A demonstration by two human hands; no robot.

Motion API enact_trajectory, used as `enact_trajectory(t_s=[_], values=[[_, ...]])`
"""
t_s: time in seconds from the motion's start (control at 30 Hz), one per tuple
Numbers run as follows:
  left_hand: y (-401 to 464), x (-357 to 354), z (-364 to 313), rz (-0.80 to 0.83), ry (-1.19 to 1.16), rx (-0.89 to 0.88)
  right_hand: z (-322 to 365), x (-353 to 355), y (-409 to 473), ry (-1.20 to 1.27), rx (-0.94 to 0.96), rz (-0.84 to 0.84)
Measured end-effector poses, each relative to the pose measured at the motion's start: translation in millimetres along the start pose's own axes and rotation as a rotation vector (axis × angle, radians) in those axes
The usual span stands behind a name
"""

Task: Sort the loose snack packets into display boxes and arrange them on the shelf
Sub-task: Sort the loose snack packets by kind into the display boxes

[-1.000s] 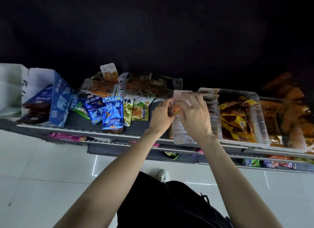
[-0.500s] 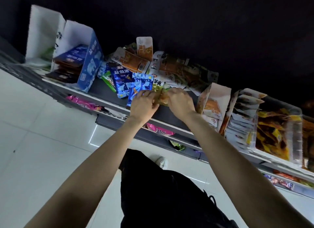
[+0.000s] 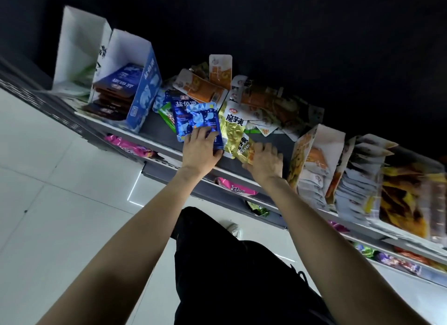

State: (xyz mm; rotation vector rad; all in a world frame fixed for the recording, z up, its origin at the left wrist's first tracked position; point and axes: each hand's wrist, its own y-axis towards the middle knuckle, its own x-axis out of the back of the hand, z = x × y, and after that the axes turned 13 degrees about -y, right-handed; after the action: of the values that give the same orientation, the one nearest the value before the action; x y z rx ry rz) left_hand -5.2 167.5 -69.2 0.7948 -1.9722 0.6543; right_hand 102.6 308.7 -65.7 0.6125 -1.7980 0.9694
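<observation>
snack packets (image 3: pixel 232 106) | two touched | left hand (image 3: pixel 200 150) on blue packet (image 3: pixel 197 121) | right hand (image 3: pixel 266 161) gripping gold packet (image 3: pixel 244 148)

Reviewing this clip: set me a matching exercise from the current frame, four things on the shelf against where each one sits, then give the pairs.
Things:
1. blue packet
2. gold packet
3. blue display box
4. clear bin

Places:
A. far right of the shelf, holding yellow packets
B. under the left hand
C. left part of the shelf, holding dark packets
D. just left of the right hand

Pairs: 1-B, 2-D, 3-C, 4-A
</observation>
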Motion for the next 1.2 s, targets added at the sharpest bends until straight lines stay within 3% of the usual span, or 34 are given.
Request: enact_trajectory(t_s=[0.1,0.23,0.33,0.4,0.47,0.63,0.73,0.83,0.9,1.0,1.2], values=[[0,-6,-15,0.042,-0.028,-0.037,-2,11,1,0.207,-0.118,0.106],[1,-9,-32,0.16,-0.14,0.096,-16,36,-15,0.296,-0.219,-0.032],[-9,14,-72,0.149,-0.752,0.197,-38,55,-41,0.845,-0.274,-0.081],[-21,33,-102,0.191,-1.147,0.234,-47,63,-59,1.26,-0.242,-0.01],[-30,41,-126,0.187,-1.23,0.129,-65,61,-77,1.426,-0.208,0.009],[-29,50,-168,0.227,-0.891,-0.248,-125,61,-121,1.299,-0.22,-0.405],[-24,51,-201,0.312,-0.764,-0.432,-170,64,-147,1.025,-0.268,-0.613],[-18,46,-235,0.263,-0.681,-0.606,-209,58,-166,0.854,-0.25,-0.699],[-15,36,-256,0.198,-0.683,-0.684,-223,54,-173,0.742,-0.278,-0.842],[-10,13,-279,0.116,-0.691,-0.702,-234,49,-173,0.566,-0.365,-0.976],[-6,-22,-285,0.011,-0.777,-0.6,-247,37,-148,0.434,-0.385,-0.933]])
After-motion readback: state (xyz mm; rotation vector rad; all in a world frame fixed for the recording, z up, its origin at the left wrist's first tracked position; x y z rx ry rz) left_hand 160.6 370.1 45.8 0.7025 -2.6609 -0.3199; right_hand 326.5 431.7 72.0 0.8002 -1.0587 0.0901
